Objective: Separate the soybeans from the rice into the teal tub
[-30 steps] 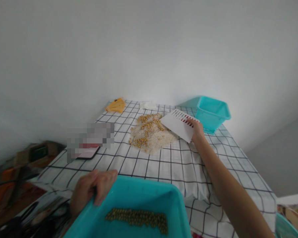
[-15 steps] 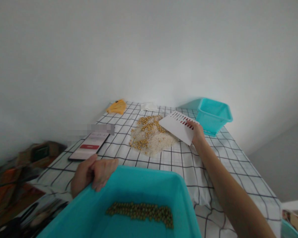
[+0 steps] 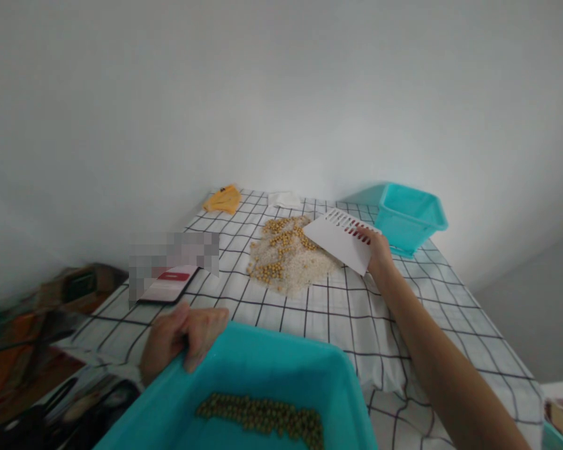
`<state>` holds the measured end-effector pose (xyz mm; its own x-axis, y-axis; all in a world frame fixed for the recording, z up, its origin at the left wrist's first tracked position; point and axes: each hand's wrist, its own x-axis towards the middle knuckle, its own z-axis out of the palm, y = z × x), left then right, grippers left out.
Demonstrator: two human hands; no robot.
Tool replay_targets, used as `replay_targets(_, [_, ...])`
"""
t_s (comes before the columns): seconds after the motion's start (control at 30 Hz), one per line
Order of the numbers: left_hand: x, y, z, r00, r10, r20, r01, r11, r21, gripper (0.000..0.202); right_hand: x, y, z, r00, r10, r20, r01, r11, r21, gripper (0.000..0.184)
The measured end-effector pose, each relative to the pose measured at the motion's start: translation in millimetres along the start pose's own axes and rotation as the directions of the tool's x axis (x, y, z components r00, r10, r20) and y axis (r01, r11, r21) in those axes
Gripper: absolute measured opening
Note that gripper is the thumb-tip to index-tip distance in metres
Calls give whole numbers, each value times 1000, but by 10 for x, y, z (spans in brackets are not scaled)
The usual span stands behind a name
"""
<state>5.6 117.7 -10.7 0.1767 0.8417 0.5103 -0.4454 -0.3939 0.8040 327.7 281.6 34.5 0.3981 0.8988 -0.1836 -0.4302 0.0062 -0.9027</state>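
My left hand (image 3: pixel 184 337) is closed over the far left rim of a turquoise plastic tub (image 3: pixel 244 375) held near me; a row of green-brown beans (image 3: pixel 263 417) lies in its bottom. My right hand (image 3: pixel 380 250) reaches far across the table and grips a white slotted plastic scraper (image 3: pixel 338 239), whose edge rests against the right side of a pile of white rice mixed with yellow beans (image 3: pixel 286 253) on the checked cloth (image 3: pixel 338 312).
A second turquoise tub (image 3: pixel 410 219) stands at the far right of the table. A phone (image 3: pixel 169 284) lies on the left. An orange packet (image 3: pixel 223 200) and a white cloth (image 3: pixel 285 199) lie by the wall. Dark clutter sits at the lower left.
The view has shifted slightly; the near tub has tilted and shifted a little in my left hand. My right hand with the scraper stays at the pile's right side.
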Motion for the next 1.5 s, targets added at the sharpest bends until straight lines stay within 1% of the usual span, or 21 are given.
replay_targets(0.07, [-18,24,56,1000,-12,14,13,999,-37,67,-8,-4,1,1000,3,2,-3,1000,-1,11])
replay_targets(0.2, [-49,78,110,993,-113,34,114,993,-40,67,-8,-9,-4,1000,8,4,-8,1000,-6,11])
replay_targets(0.37, [-15,86,49,985,-169,43,171,985,-37,69,-7,-14,-12,999,21,25,-21,1000,-6,11])
replay_targets(0.5, [18,99,3,973,-201,116,205,979,-17,70,-7,-14,-15,1000,20,19,-20,1000,-18,10])
replay_targets(0.57, [18,108,8,971,-219,94,222,975,-21,70,-3,-9,-14,1000,19,15,-19,1000,-22,10])
replay_targets(0.63, [11,112,22,971,-231,54,233,972,-25,70,0,-2,-11,1000,24,19,-24,1000,-20,10])
replay_targets(0.67, [8,111,27,971,-232,51,233,972,-25,71,0,1,-9,999,27,24,-26,999,-18,10])
replay_targets(0.87, [22,85,-30,968,-209,139,212,977,-4,70,14,-1,-11,999,25,35,-25,999,-21,12])
replay_targets(1.0, [28,63,-76,968,-205,141,206,978,7,70,41,-9,-37,999,39,19,-39,999,-19,10])
replay_targets(1.13, [7,67,-54,970,-208,126,207,978,18,69,43,-5,-49,998,29,54,-29,1000,-9,10])
replay_targets(1.37, [-24,124,56,965,-261,-6,261,964,43,71,18,4,-28,999,19,37,-18,999,-27,10])
replay_targets(1.5, [-31,115,71,965,-260,-32,261,965,19,71,24,22,-20,999,25,32,-24,999,-38,10])
